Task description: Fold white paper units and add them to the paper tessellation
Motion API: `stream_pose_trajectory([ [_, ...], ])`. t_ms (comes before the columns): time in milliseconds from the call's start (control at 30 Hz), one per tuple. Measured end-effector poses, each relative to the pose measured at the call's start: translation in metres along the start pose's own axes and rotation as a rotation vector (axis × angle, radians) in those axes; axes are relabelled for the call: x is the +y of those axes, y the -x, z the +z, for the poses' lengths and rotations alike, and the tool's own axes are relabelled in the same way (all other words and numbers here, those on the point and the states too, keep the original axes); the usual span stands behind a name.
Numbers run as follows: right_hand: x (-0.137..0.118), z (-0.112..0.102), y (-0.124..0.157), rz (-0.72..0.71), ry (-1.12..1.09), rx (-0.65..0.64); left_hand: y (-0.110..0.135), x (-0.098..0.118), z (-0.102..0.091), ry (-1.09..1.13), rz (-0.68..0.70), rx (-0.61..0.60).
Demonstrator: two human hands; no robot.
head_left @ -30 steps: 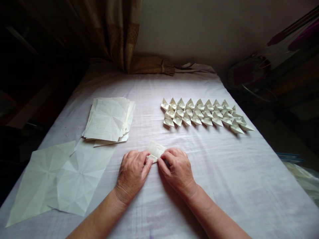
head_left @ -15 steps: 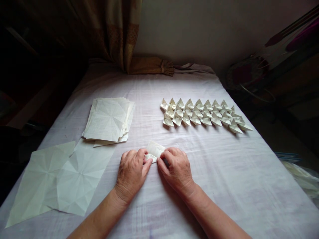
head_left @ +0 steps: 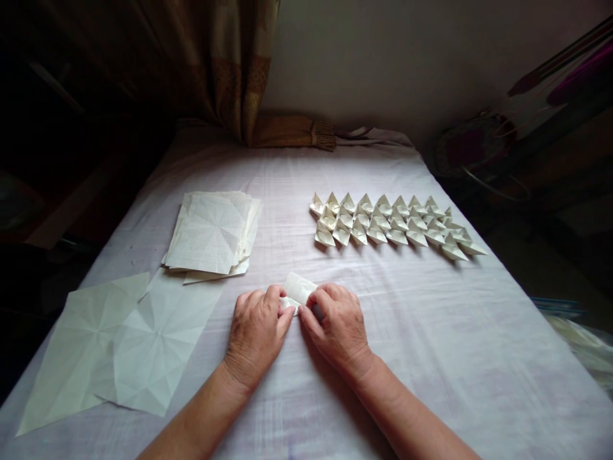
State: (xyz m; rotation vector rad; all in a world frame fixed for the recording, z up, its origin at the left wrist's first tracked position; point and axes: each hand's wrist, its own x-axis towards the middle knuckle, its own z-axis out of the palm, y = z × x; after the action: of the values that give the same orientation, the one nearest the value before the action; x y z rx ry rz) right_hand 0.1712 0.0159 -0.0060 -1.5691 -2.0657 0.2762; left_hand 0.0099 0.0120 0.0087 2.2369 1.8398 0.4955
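Note:
A small folded piece of white paper (head_left: 299, 289) lies in front of me, pinched from both sides. My left hand (head_left: 258, 329) is closed on its left end, thumb and forefinger pressed against the lower fold. On the other side my right hand (head_left: 338, 326) is closed too, gripping the right edge with thumb and fingers. The fingers partly cover the folded paper. Beyond my right hand stand several rows of small folded paper boats (head_left: 378, 223), packed close together.
A stack of creased square paper sheets (head_left: 211, 230) lies to the left. Nearer me, two creased sheets (head_left: 153, 338) overlap on the pale bedsheet (head_left: 431, 358). A brown curtain (head_left: 239, 83) hangs at the back, its tasselled end (head_left: 297, 132) resting on the cloth.
Both hands stay on the folded paper, with only a tiny shift of the fingers. The whole view has moved slightly; the sheets and boats lie as before.

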Motion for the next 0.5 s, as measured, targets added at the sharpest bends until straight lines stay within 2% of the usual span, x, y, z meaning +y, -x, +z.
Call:
stream_pose_trajectory([
  [500, 0.0013, 0.0003, 0.0021, 0.022, -0.043, -0.020, 0.0015, -0.0016, 0.0018, 0.000, -0.005, -0.016],
])
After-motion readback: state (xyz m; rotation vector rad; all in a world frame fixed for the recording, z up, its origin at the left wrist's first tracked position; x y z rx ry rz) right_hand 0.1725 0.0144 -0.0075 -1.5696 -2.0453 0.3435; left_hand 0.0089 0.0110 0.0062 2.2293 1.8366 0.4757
